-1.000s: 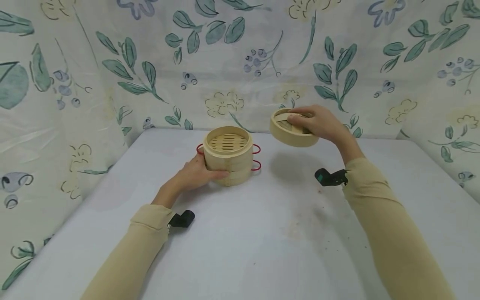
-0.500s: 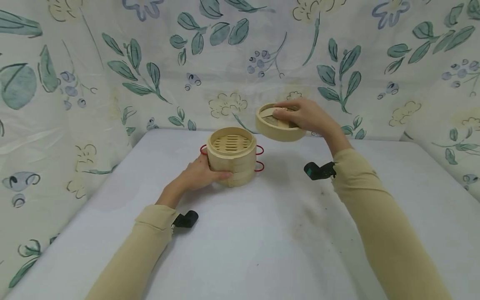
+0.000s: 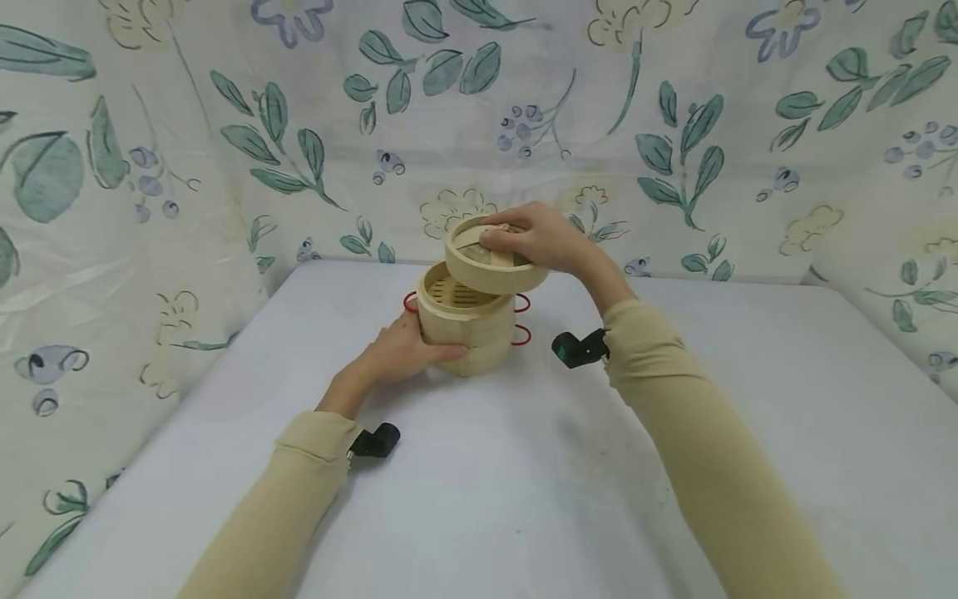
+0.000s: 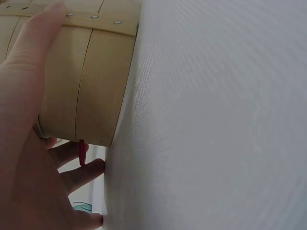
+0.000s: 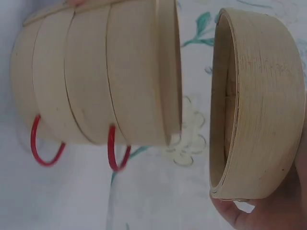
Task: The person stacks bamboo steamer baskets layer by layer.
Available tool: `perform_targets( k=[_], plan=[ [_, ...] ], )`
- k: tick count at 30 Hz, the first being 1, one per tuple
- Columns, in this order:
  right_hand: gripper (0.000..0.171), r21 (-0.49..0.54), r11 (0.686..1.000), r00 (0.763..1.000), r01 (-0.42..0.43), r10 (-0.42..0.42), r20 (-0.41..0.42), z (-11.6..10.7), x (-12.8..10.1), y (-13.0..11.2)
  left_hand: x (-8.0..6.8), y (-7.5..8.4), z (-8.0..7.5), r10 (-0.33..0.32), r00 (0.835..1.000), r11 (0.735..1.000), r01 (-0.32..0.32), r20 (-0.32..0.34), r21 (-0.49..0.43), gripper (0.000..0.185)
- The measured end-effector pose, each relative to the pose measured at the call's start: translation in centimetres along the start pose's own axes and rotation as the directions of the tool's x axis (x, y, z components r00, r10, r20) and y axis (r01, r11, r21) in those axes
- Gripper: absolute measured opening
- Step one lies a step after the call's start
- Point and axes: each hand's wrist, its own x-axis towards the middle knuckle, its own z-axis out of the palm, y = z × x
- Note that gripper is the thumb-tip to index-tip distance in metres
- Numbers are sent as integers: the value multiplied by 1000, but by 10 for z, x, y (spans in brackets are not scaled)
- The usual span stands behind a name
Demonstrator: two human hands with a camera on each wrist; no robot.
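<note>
A round bamboo steamer (image 3: 486,331) of stacked baskets stands upright on the white table, its slatted inside partly showing. My left hand (image 3: 398,348) holds it from the left side, thumb across the front. In the left wrist view the other fingers spread past the steamer wall (image 4: 103,86), some reaching down to the tabletop. Above the steamer, toward its right, my right hand (image 3: 540,238) grips the bamboo lid (image 3: 490,278) from the top. A gap separates the lid (image 5: 268,105) from the upper basket rim in the right wrist view. Red loops (image 5: 117,158) stick out from the baskets' sides.
The white table (image 3: 464,491) runs to a patterned cloth backdrop (image 3: 554,108) with leaves and flowers, close behind the steamer. A black wrist-worn device (image 3: 580,349) sits at the right cuff and another device (image 3: 376,441) at the left.
My right hand has carried the lid leftward from beside the steamer until it overlaps the steamer's opening in the head view. The left hand keeps its hold, and the steamer stays in place.
</note>
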Motion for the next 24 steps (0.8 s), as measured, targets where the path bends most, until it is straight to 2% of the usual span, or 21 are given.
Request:
perform_targets(
  k=[5, 14, 24],
  plan=[
    [40, 18, 999, 999, 45, -46, 22, 15, 7, -8, 1, 2, 2, -22, 1000, 999, 22, 2, 31, 92],
    [41, 3, 1000, 1000, 17, -17, 5, 29, 13, -13, 3, 3, 1, -16, 1000, 999, 16, 8, 31, 94],
    [40, 7, 999, 999, 43, -43, -8, 41, 18, -15, 1, 0, -4, -30, 999, 999, 30, 13, 9, 93]
  ],
)
